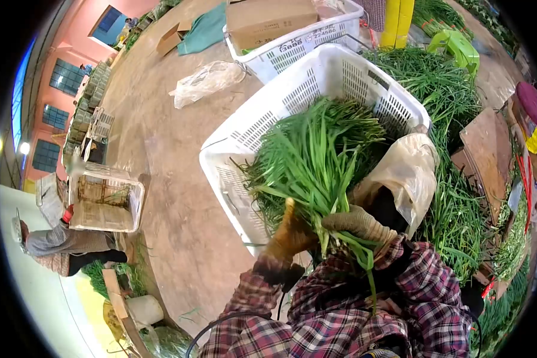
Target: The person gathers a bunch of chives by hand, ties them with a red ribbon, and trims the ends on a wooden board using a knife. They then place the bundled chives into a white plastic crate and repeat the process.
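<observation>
A bunch of long, flat green leaves that look like garlic chives [323, 185] stands between my hands, leaf tips pointing away from me. My left hand [291, 232], in a brown-stained glove, is closed round its lower left side with the thumb up. From the right, my right hand [363, 225], in a grey knit glove, closes on the stem ends, and a few leaves hang down below it. Just beyond, a white plastic crate [235, 132] holds more chives [340, 116]. A clear plastic bag [409, 173] covers its near right side.
Loose greens [453, 209] are heaped along my right, beside cardboard [486, 155]. Ahead stand a second white crate [298, 45] with a cardboard box [271, 21] and a green plastic stool [456, 48]. At left, a person [71, 241] works by another crate [138, 203].
</observation>
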Tool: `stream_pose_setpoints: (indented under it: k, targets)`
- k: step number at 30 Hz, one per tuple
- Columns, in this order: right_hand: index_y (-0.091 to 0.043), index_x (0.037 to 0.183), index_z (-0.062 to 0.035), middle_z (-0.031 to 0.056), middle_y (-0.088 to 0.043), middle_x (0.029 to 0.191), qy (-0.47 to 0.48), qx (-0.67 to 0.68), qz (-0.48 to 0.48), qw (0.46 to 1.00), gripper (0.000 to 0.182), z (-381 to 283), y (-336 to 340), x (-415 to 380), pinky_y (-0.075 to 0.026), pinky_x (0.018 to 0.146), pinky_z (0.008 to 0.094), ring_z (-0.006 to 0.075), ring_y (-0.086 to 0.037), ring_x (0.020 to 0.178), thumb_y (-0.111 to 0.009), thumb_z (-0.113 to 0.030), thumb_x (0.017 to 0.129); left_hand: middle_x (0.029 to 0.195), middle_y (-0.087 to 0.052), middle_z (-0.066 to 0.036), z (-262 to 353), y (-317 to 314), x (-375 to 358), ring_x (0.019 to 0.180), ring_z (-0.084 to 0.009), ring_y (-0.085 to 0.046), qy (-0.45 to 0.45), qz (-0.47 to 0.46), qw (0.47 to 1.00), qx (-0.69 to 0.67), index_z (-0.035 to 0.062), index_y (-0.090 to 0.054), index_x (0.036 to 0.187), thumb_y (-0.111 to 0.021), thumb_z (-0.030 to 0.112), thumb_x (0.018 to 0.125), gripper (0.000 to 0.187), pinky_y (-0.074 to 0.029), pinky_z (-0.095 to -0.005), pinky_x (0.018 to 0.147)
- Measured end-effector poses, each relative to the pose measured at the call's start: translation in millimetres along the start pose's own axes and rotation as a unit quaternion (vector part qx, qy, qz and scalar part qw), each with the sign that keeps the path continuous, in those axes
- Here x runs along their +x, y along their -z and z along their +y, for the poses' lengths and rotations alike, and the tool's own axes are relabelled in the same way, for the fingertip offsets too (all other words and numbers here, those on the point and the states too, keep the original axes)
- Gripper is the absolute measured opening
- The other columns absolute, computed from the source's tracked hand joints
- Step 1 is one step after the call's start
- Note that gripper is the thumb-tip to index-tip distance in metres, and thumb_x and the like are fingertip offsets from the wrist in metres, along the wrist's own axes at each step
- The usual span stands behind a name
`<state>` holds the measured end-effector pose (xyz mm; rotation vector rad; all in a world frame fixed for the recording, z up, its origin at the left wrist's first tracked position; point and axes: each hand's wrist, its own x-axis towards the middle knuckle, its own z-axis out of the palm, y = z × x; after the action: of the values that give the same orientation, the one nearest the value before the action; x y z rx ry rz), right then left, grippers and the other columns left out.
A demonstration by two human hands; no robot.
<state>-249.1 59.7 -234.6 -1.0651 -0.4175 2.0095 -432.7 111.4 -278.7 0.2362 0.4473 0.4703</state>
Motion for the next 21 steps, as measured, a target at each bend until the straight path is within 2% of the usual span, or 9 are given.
stream_pose_setpoints:
  k: [2, 4, 10, 12, 13, 16, 17, 18, 21]
  targets:
    - [-0.059, 0.104, 0.0013, 0.0075, -0.063, 0.095, -0.019, -0.063, 0.01, 0.998, 0.039, -6, 3, 1, -0.047, 0.076, 0.0268, 0.0151, -0.058, 0.087, -0.073, -0.019, 0.075, 0.139, -0.033, -0.014, -5, -14, 2, 0.126, -0.0291, -0.036, -0.05, 0.011, 0.998, -0.027, 0.0073, -0.023, 0.14, -0.045, 0.065, 0.082, 0.085, -0.033, -0.0447, 0.103]
    - [-0.056, 0.108, 0.0001, 0.008, -0.062, 0.094, -0.036, -0.125, 0.018, 0.991, 0.043, -8, 2, 2, -0.047, 0.075, 0.0277, 0.0164, -0.058, 0.084, -0.073, -0.02, 0.074, 0.138, -0.035, -0.014, -13, -12, 8, 0.126, -0.029, -0.036, -0.22, 0.094, 0.896, 0.375, 0.0073, -0.024, 0.139, -0.045, 0.064, 0.082, 0.083, -0.033, -0.0436, 0.104]
    - [-0.034, 0.12, 0.0114, 0.0231, -0.057, 0.102, -0.114, -0.538, 0.052, 0.834, 0.089, -24, -31, 1, -0.047, 0.079, 0.0331, 0.0265, -0.057, 0.096, -0.073, -0.046, 0.065, 0.137, -0.038, -0.012, -22, 20, 12, 0.125, -0.0277, -0.038, -0.197, 0.068, 0.976, 0.055, 0.0109, -0.028, 0.139, -0.049, 0.07, 0.075, 0.09, -0.034, -0.0452, 0.104]
    - [-0.018, 0.129, 0.0181, 0.0304, -0.058, 0.101, -0.117, -0.595, 0.028, 0.795, 0.105, -33, -56, -10, -0.05, 0.073, 0.0371, 0.0349, -0.062, 0.089, -0.068, -0.05, 0.067, 0.138, -0.037, -0.014, -35, 31, 30, 0.125, -0.0307, -0.038, -0.44, -0.15, 0.874, 0.139, 0.0117, -0.028, 0.14, -0.047, 0.073, 0.074, 0.091, -0.035, -0.0474, 0.103]
    - [-0.015, 0.131, 0.0178, 0.0308, -0.057, 0.103, -0.118, -0.601, 0.013, 0.79, 0.107, -38, -62, -14, -0.05, 0.074, 0.0372, 0.0353, -0.062, 0.09, -0.067, -0.051, 0.068, 0.135, -0.04, -0.017, -26, 26, 16, 0.121, -0.0342, -0.042, -0.267, 0.035, 0.963, 0.015, 0.0114, -0.028, 0.14, -0.045, 0.075, 0.073, 0.094, -0.035, -0.0488, 0.102]
    - [-0.014, 0.132, 0.0174, 0.0309, -0.057, 0.104, -0.104, -0.622, 0.018, 0.776, 0.108, -40, -69, -15, -0.051, 0.074, 0.0375, 0.0354, -0.061, 0.092, -0.065, -0.055, 0.068, 0.133, -0.04, -0.024, -24, 22, 14, 0.11, -0.0381, -0.049, -0.308, 0.026, 0.947, 0.085, 0.0057, -0.036, 0.135, -0.029, 0.056, 0.089, 0.069, -0.038, -0.0509, 0.099]
    - [-0.016, 0.131, 0.0174, 0.0306, -0.057, 0.104, -0.09, -0.635, 0.034, 0.767, 0.109, -40, -71, -15, -0.051, 0.074, 0.0377, 0.0351, -0.061, 0.093, -0.065, -0.057, 0.068, 0.127, -0.045, -0.024, -60, -35, 52, 0.104, -0.0362, -0.054, -0.543, 0.21, 0.788, -0.202, 0.0059, -0.036, 0.135, -0.039, 0.05, 0.09, 0.063, -0.045, -0.0464, 0.092]
    - [-0.016, 0.131, 0.0174, 0.0306, -0.057, 0.104, -0.087, -0.638, 0.033, 0.765, 0.109, -37, -71, -14, -0.051, 0.074, 0.0377, 0.0351, -0.061, 0.093, -0.065, -0.057, 0.068, 0.127, -0.045, -0.024, -36, -14, 41, 0.104, -0.0362, -0.054, -0.367, 0.092, 0.925, -0.038, 0.0058, -0.036, 0.135, -0.039, 0.05, 0.089, 0.063, -0.045, -0.0462, 0.091]
    - [-0.033, 0.124, 0.0136, 0.027, -0.06, 0.098, -0.052, -0.682, 0.036, 0.729, 0.102, -25, -75, -12, -0.051, 0.073, 0.0389, 0.0364, -0.062, 0.089, -0.061, -0.067, 0.067, 0.127, -0.046, -0.024, -32, -4, 36, 0.104, -0.036, -0.054, -0.296, 0.04, 0.954, 0.0, 0.0056, -0.036, 0.134, -0.04, 0.049, 0.089, 0.063, -0.046, -0.0459, 0.091]
